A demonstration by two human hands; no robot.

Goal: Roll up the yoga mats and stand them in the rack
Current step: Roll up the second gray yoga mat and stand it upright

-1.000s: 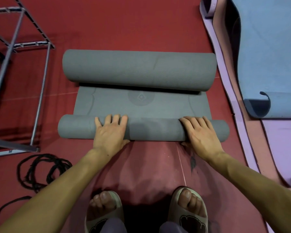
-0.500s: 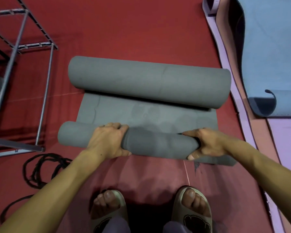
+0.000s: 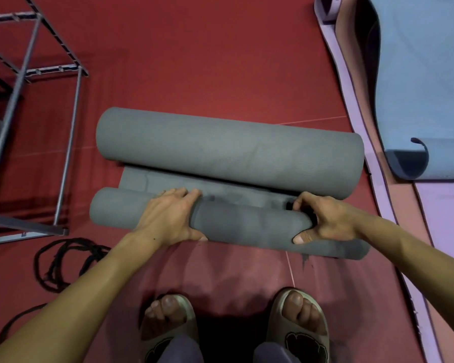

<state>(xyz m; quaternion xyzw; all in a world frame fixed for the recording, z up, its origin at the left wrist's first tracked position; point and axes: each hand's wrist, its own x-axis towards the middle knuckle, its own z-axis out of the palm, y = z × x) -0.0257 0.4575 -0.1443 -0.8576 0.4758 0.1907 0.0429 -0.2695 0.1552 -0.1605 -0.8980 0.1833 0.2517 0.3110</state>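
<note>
On the red floor (image 3: 220, 61), grey mat (image 3: 247, 224) roll between both hands' grip

- A grey yoga mat (image 3: 220, 184) lies on the red floor (image 3: 207, 61), rolled from both ends: a thick roll on the far side, a thinner roll on the near side, with a narrow flat strip between them.
- The left hand (image 3: 168, 216) grips the thinner roll left of its middle, fingers curled over the top.
- The right hand (image 3: 323, 218) grips the same roll towards its right end, thumb on the near side.
- A metal rack (image 3: 71, 121) stands at far left.
- A black cord (image 3: 63, 260) lies coiled near the rack's foot.
- A blue mat (image 3: 417, 74) and a purple mat (image 3: 446, 218) lie at right.
- Two feet in sandals (image 3: 299, 328) stand at the near edge.
</note>
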